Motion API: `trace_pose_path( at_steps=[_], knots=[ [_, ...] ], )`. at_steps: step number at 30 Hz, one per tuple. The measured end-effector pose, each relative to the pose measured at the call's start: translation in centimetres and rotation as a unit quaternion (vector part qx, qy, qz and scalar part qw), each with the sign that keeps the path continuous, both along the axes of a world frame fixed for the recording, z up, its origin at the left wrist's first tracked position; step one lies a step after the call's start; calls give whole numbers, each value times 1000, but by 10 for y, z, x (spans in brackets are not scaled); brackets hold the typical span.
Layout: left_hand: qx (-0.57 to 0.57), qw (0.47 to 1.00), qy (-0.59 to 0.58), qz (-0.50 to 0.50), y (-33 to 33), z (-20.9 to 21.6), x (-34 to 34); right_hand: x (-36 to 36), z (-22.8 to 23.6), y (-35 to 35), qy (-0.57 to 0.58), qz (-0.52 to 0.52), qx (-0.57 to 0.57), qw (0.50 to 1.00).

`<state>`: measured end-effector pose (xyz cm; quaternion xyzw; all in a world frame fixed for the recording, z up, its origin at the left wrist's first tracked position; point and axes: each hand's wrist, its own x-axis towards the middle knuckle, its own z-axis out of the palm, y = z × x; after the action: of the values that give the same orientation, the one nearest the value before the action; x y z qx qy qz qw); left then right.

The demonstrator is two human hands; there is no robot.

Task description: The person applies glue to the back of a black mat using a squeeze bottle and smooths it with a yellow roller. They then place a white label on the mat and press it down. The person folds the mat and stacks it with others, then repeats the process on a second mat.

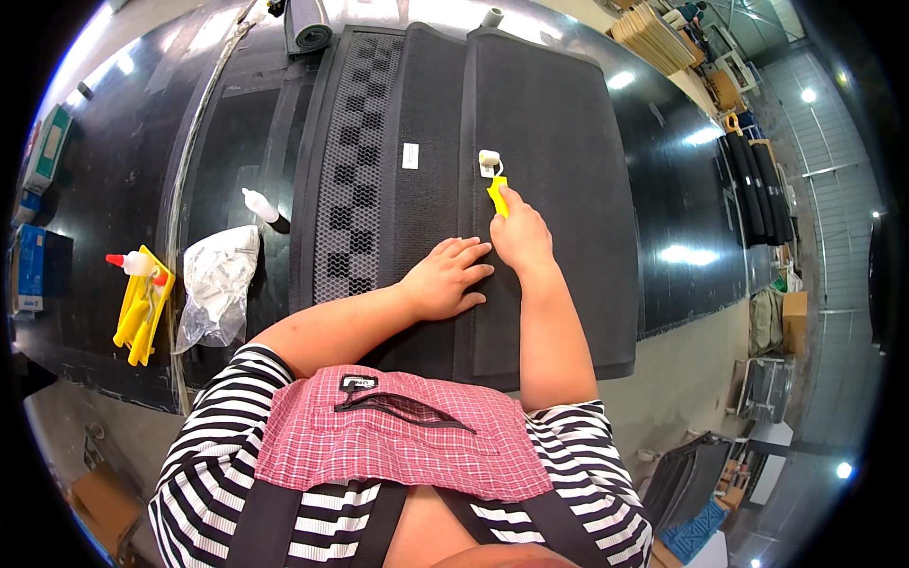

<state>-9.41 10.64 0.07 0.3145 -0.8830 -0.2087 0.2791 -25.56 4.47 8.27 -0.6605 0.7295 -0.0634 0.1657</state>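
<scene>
My right hand (523,237) is closed round the yellow handle of a small roller (498,195). Its pale roller head rests at the near-left part of a smooth black mat (559,123), over or beside a white label. My left hand (445,281) lies flat with fingers spread, pressing on the overlapping edge between two black mats. Left of it is a ribbed mat (422,104) bearing a white label (410,156). Farther left lies a mat with a grey-and-black honeycomb pattern (352,161).
On the dark table (256,123) to the left are a white squeeze bottle (258,204), a clear plastic bag (218,275) with white contents, and a yellow holder (142,322) with red-tipped bottles. A rolled mat (312,36) stands at the back. Dark rolls (757,189) lie at the right.
</scene>
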Motion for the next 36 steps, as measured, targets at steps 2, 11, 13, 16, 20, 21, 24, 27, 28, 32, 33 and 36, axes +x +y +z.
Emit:
trace_pose_path(
  at_steps=[2,11,13,16,20,21,24,27,28,32,33,36],
  knots=[
    [2,1000,-1,1,0,0,1,2,0,-3,4,1,-1,1000],
    [-31,994,63,86,-41,6,-6,-1,19,-14,3,8,36,999],
    [-43,991,15,123,-73,12,-10,-2,20,-15,2,7,45,999],
    [-51,986,-55,147,-107,10,-11,1,21,-16,5,16,44,999],
    [-43,987,-91,123,-121,6,-13,-2,20,-19,15,26,43,999],
    [-47,988,-91,117,-122,5,-13,-3,20,-21,16,24,46,999],
    [-57,988,-96,103,-124,2,-13,-1,20,-30,22,25,48,998],
    [-61,989,-94,97,-125,0,-12,0,17,-38,17,29,26,999],
    [-65,990,-82,97,-124,-1,-12,-1,16,-40,4,25,14,1000],
    [-95,988,-48,112,-122,-6,-9,-12,13,-27,-80,23,-83,993],
    [-92,989,-46,110,-121,-7,-10,-14,16,-18,-77,25,-77,994],
    [-89,989,-45,112,-121,-8,-10,-19,19,2,-68,40,-57,995]
  ],
)
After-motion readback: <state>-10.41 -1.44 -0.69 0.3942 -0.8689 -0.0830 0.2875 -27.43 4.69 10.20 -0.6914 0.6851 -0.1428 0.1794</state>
